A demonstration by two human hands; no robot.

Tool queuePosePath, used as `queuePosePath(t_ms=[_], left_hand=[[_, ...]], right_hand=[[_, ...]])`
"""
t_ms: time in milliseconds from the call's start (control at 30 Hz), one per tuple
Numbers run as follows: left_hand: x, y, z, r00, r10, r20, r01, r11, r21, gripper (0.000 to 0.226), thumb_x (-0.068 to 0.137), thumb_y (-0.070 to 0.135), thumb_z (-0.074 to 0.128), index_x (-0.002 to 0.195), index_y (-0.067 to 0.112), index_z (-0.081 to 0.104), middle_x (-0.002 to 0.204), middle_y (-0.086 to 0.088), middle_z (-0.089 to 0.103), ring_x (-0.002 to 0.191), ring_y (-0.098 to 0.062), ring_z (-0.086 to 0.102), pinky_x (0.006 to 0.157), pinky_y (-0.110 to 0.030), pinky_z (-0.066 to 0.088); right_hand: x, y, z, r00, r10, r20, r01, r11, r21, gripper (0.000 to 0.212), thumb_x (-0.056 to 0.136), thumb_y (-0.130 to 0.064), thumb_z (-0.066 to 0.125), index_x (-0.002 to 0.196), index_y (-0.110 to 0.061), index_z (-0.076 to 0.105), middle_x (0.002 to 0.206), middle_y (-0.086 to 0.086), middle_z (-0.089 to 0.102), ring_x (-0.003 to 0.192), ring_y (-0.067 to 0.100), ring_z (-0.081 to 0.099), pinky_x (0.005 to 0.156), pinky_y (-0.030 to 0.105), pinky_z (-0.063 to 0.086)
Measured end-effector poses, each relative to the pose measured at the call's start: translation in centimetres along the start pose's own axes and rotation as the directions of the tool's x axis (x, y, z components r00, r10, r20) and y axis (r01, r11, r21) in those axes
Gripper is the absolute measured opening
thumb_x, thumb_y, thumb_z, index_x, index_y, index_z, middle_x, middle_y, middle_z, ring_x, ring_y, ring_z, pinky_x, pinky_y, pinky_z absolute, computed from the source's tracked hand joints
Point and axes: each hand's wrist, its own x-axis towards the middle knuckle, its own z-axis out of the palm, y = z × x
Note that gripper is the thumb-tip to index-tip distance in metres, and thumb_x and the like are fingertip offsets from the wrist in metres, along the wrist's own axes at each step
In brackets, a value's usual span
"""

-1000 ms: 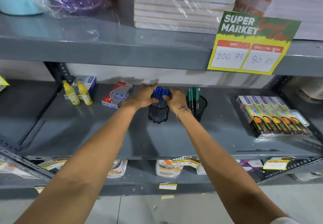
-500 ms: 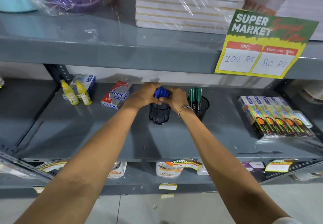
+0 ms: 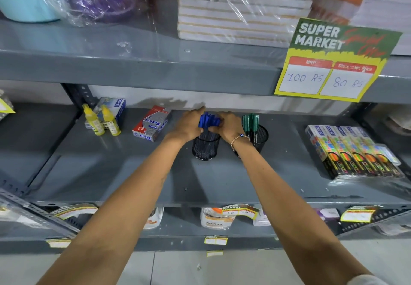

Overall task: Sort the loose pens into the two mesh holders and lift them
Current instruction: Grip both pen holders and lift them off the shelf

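Standing on the grey shelf (image 3: pixel 111 173): 2 black mesh holders, left holder (image 3: pixel 205 148) w/ blue pens (image 3: pixel 209 120), right holder (image 3: pixel 259 137) at its 3 o'clock w/ green pens (image 3: pixel 250 121). Left hand (image 3: pixel 189 124) & right hand (image 3: pixel 229 127) both clasp the blue bunch, count unclear.

blue pens (image 3: pixel 209 120) upright in left mesh holder (image 3: pixel 205 147), green pens (image 3: pixel 250 122) in right holder (image 3: pixel 259 137).

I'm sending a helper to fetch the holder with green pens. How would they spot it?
On the grey middle shelf, look below the yellow price sign. Two black mesh holders stand there; take the right-hand holder, the one with green pens, not blue.
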Motion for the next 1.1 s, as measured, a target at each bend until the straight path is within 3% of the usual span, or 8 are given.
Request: queuePosePath(t_ms=[233, 400, 633, 767, 833, 900, 1000, 1100], left_hand=[[0.6, -0.8, 0.0, 0.994, -0.041, -0.104, 0.032, 0.995, -0.090, 0.056, 0.080, 0.000, 0.067, 0.133, 0.012, 0.052, 0.121, -0.020, 0.063, 0.119, -0.029, 0.055, 0.107, -0.038, 0.040], [0.3, -1.1, -0.2, 0.994, 0.009, -0.107, -0.023, 0.992, -0.123, 0.048, 0.078, 0.004, 0.071, 0.124, 0.010, 0.060, 0.117, -0.018, 0.067, 0.112, -0.029, 0.061, 0.105, -0.040, 0.043], [-1.4, -2.3, 0.6, 1.000, -0.017, 0.005, 0.017, 0.987, -0.162, 0.065, 0.096, 0.003, 0.038, 0.150, 0.015, 0.006, 0.155, -0.007, 0.030, 0.141, -0.027, 0.032, 0.115, -0.038, 0.028], [-3.2, -3.6, 2.5, 0.982, -0.188, -0.012, 0.179, 0.953, -0.245, 0.077, 0.090, -0.005, 0.038, 0.151, 0.016, -0.004, 0.160, 0.004, 0.011, 0.084, -0.023, 0.062, 0.067, -0.031, 0.049], [-4.0, -3.8, 4.0, 0.972, -0.207, 0.109, 0.231, 0.926, -0.299, 0.094, 0.088, 0.002, 0.053, 0.147, 0.015, -0.019, 0.161, 0.000, 0.007, 0.089, -0.018, 0.059, 0.074, -0.027, 0.046], [-4.5, -3.6, 5.4, 0.969, -0.184, 0.164, 0.233, 0.901, -0.365, 0.110, 0.083, 0.008, 0.066, 0.145, 0.011, -0.025, 0.159, -0.007, 0.014, 0.131, -0.026, 0.043, 0.096, -0.027, 0.035], [-4.4, -3.4, 6.7, 0.976, -0.188, 0.106, 0.216, 0.857, -0.468, 0.119, 0.075, 0.013, 0.076, 0.147, 0.011, -0.019, 0.157, -0.004, 0.023, 0.141, -0.022, 0.031, 0.104, -0.026, 0.027], [-4.4, -3.2, 7.8, 0.977, -0.211, -0.020, 0.174, 0.852, -0.493, 0.104, 0.067, 0.020, 0.083, 0.147, 0.017, 0.016, 0.142, -0.003, 0.047, 0.129, -0.024, 0.046, 0.100, -0.032, 0.038]], right_hand=[[-0.6, -0.5, 0.3, 0.997, 0.028, -0.073, -0.020, 0.993, 0.114, 0.030, 0.075, -0.012, 0.076, 0.104, -0.006, 0.069, 0.097, 0.013, 0.074, 0.092, 0.022, 0.069, 0.087, 0.026, 0.050], [-0.7, -0.4, 0.4, 0.997, 0.030, -0.068, -0.024, 0.996, 0.091, 0.029, 0.075, -0.014, 0.076, 0.102, -0.006, 0.069, 0.096, 0.015, 0.074, 0.089, 0.022, 0.068, 0.085, 0.025, 0.049], [-1.4, 0.3, -1.3, 0.985, -0.096, -0.143, 0.088, 0.994, -0.064, 0.045, 0.085, -0.016, 0.065, 0.126, -0.003, 0.054, 0.123, 0.020, 0.053, 0.106, 0.031, 0.059, 0.102, 0.032, 0.043], [-4.6, 3.4, -2.9, 0.817, -0.036, -0.576, 0.111, 0.989, 0.097, 0.027, 0.093, -0.023, 0.054, 0.107, -0.004, 0.066, 0.108, 0.018, 0.060, 0.093, 0.027, 0.061, 0.081, 0.018, 0.041], [-6.5, 6.2, -2.3, 0.767, 0.134, -0.628, 0.050, 0.962, 0.267, 0.041, 0.096, -0.036, 0.042, 0.116, -0.005, 0.059, 0.116, 0.019, 0.055, 0.100, 0.015, 0.052, 0.082, 0.012, 0.033], [-7.6, 8.8, -1.2, 0.804, 0.299, -0.514, -0.045, 0.892, 0.449, 0.052, 0.094, -0.036, 0.047, 0.138, -0.009, 0.036, 0.140, 0.015, 0.037, 0.124, 0.014, 0.041, 0.104, 0.024, 0.032], [-8.0, 11.3, 0.3, 0.923, 0.344, -0.173, -0.246, 0.872, 0.423, 0.099, 0.083, -0.035, 0.066, 0.148, -0.008, -0.004, 0.158, 0.008, 0.001, 0.146, 0.023, 0.003, 0.121, 0.040, 0.008], [-7.3, 11.6, 0.9, 0.958, 0.263, -0.111, -0.194, 0.886, 0.421, 0.114, 0.069, -0.029, 0.082, 0.146, -0.007, 0.001, 0.151, 0.005, 0.023, 0.142, 0.021, 0.021, 0.118, 0.037, 0.020]])
